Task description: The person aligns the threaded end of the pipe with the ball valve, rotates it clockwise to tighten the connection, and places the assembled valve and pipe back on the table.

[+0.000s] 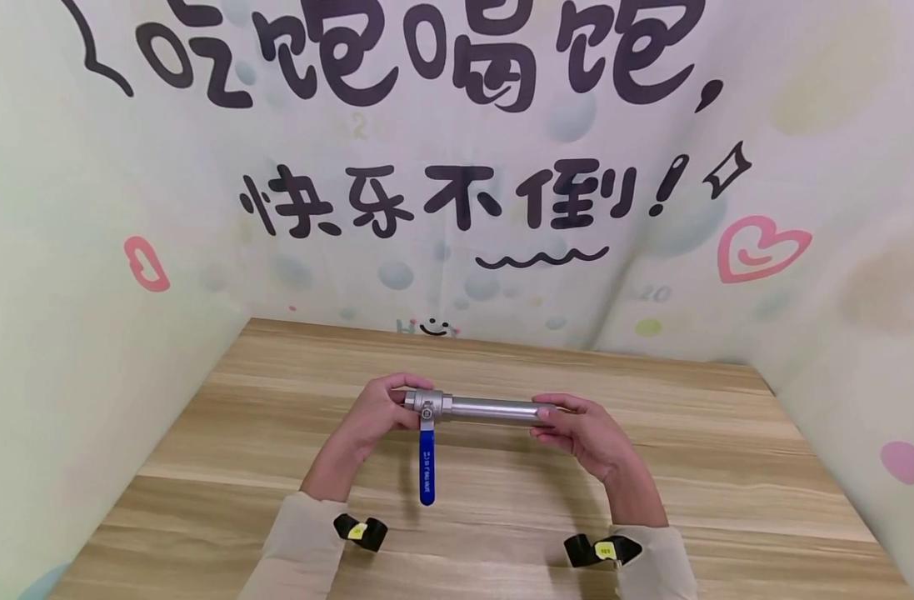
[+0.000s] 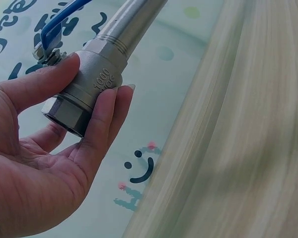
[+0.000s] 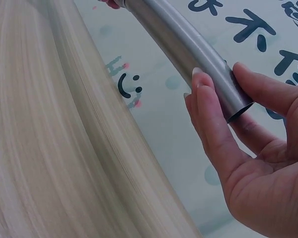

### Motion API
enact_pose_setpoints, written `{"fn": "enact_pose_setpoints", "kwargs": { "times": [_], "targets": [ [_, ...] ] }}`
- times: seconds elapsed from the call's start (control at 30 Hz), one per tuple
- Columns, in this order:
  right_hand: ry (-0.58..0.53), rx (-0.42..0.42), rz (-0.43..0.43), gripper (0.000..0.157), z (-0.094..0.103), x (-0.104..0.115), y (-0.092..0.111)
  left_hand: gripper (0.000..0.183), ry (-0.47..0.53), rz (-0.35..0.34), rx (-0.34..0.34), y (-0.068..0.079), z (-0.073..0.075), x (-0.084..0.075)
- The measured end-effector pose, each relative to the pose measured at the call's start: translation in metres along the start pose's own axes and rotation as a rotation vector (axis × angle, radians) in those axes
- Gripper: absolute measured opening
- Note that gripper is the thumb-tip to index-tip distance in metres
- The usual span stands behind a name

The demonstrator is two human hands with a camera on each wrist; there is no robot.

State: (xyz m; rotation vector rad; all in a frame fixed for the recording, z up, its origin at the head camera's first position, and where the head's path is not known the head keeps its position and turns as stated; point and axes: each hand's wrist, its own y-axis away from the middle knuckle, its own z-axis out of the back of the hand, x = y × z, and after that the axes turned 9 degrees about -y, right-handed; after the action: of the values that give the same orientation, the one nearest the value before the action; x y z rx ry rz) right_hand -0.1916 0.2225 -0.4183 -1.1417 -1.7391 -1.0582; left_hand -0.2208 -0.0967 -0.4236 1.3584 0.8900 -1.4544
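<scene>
A steel ball valve (image 1: 428, 403) with a blue lever handle (image 1: 427, 468) is joined to a straight metal pipe (image 1: 494, 410). My left hand (image 1: 380, 408) grips the valve body, thumb on one side and fingers on the other; in the left wrist view its open hex end (image 2: 69, 116) faces the palm. At the pipe's far end, my right hand (image 1: 582, 429) pinches the tube between thumb and fingers. The right wrist view shows the hollow pipe end (image 3: 240, 112) between those fingers. Both hands hold the assembly level above the table, the lever pointing toward me.
The wood-grain table (image 1: 486, 508) spreads below the hands. A printed cloth backdrop (image 1: 442, 292) stands behind it and along both sides. Black straps with yellow labels, a left one (image 1: 361, 532) and a right one (image 1: 603, 550), sit at the sleeve cuffs.
</scene>
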Motion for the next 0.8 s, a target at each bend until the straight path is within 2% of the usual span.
{"fn": "enact_pose_setpoints", "kwargs": {
  "times": [0.13, 0.33, 0.8],
  "targets": [
    [0.009, -0.002, 0.003, 0.035, 0.0004, 0.001, 0.0011, 0.056, -0.002, -0.002, 0.004, -0.0006, -0.0005, -0.0004],
    [0.02, 0.007, 0.001, 0.043, 0.0, 0.0018, 0.0015, 0.056, 0.008, -0.004, 0.008, -0.0005, -0.0004, 0.0001],
    [0.017, 0.03, 0.025, 0.032, -0.0006, 0.0001, 0.0003, 0.056, 0.003, -0.002, 0.003, -0.0001, 0.0, 0.0002]
  ]
}}
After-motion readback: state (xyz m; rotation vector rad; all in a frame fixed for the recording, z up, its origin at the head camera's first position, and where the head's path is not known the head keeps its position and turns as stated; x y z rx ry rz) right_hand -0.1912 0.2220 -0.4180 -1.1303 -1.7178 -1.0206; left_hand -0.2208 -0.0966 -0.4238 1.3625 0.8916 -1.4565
